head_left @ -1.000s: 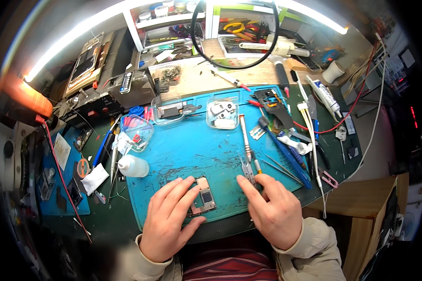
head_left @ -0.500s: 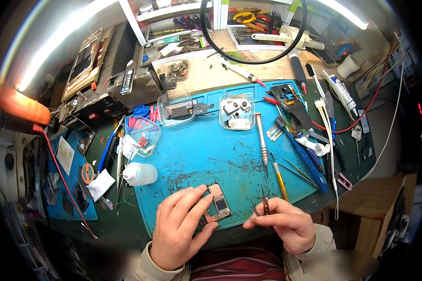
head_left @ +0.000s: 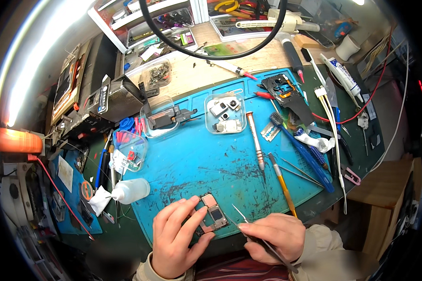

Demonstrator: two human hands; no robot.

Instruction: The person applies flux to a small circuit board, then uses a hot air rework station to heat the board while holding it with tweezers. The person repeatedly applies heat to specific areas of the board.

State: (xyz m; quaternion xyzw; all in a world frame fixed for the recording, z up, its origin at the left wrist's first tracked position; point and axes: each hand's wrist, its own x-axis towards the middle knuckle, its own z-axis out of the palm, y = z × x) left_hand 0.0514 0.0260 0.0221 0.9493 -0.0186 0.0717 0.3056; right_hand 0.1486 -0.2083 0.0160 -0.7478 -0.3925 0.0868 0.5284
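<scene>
My left hand (head_left: pixel 173 234) grips the left part of a phone circuit board (head_left: pixel 214 213), fingertips at its upper-left edge and thumb near its lower side, covering part of it. My right hand (head_left: pixel 272 239) holds metal tweezers (head_left: pixel 241 214) between thumb and fingers, their slim points just right of the board, not touching it. Both hands are over the blue mat (head_left: pixel 187 159). A white squeeze bottle (head_left: pixel 133 191) stands above-left of the board. Right of the tweezers lie a yellow-handled tool (head_left: pixel 283 187) and a silver pen-shaped tool (head_left: pixel 255 140).
Plastic boxes of small parts (head_left: pixel 225 114), brushes (head_left: pixel 309 159), cables (head_left: pixel 333 145) and black components (head_left: pixel 281 93) lie around the mat. A metal machine (head_left: pixel 112 100) stands back left, an orange cylindrical device (head_left: pixel 16 140) far left, a black ring (head_left: pixel 213 54) hangs overhead, and drawers line the back.
My right hand has picked up the tweezers from the mat and turned them, points now forward-left toward the board. My left hand stays on the board. The camera view has shifted.
</scene>
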